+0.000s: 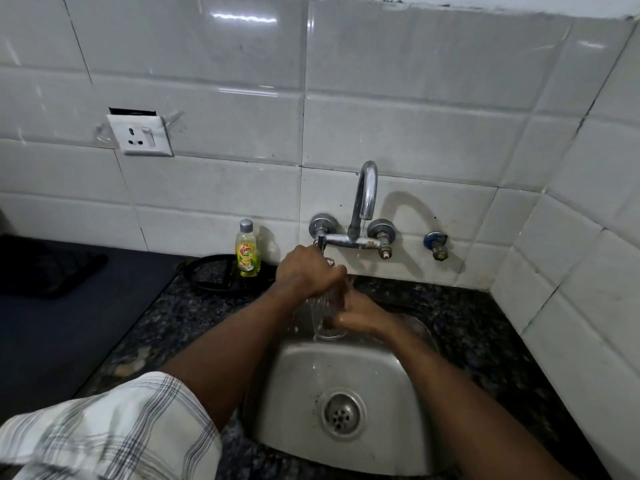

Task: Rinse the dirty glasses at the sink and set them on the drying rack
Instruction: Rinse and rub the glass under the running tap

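So both hands are on 1 glass right now: the left hand [308, 271] is curled over the top end of the clear drinking glass [328, 327] and the right hand [353, 315] wraps its fingers round the lower side, so it's clamped between them with nothing else held. The glass sits right between the 2 hands, long axis roughly upright, and its base pokes out below the right hand. I can't tell exactly how much it leans. It's over the back edge of the stainless steel sink [294, 393], under the chrome swan-neck tap [367, 192], with water running down over it and the fingers. How much water is inside the glass is too blurry to call. The sink bowl itself looks to hold nothing but splashes and the round drain [341, 414]. Just left on the dark speckled stone worktop [467, 323] stands a yellow-green dish soap bottle [247, 252], liquid nearly to the neck. No drying rack in view and neither hand looks nearer to one, so my guess is the glass has to travel out of shot.
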